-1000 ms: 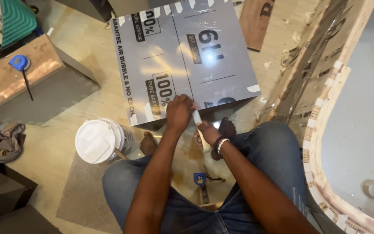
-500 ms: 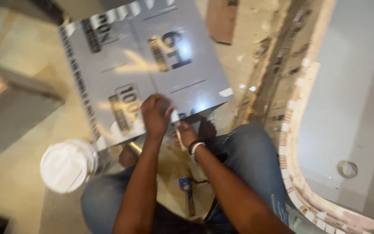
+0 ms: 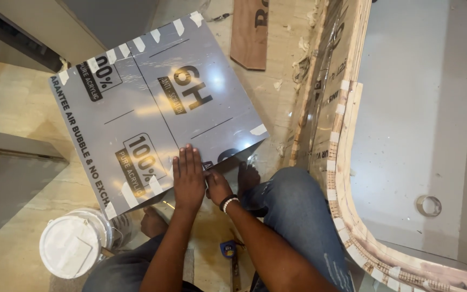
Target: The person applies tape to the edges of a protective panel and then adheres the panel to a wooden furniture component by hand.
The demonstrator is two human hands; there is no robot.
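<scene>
— What's nearest?

— A white bucket (image 3: 74,246) at the near left, and a blue-handled tool (image 3: 228,250) on the floor between the knees; both have slid left in view as the head shifted.

— And the hands?

— The left hand (image 3: 188,181) now lies flat, fingers spread narrow, on the near edge of the grey acrylic sheet (image 3: 152,103). The right hand (image 3: 218,186) is curled at that edge; I cannot tell what it grips.

— Farther off?

— A brown board (image 3: 249,32), far.

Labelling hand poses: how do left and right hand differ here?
The left hand lies flat, fingers spread, on the grey sheet; the right hand is curled at the sheet's near edge. The right wrist wears a beaded band; the left wrist is bare. Both touch the sheet.
</scene>
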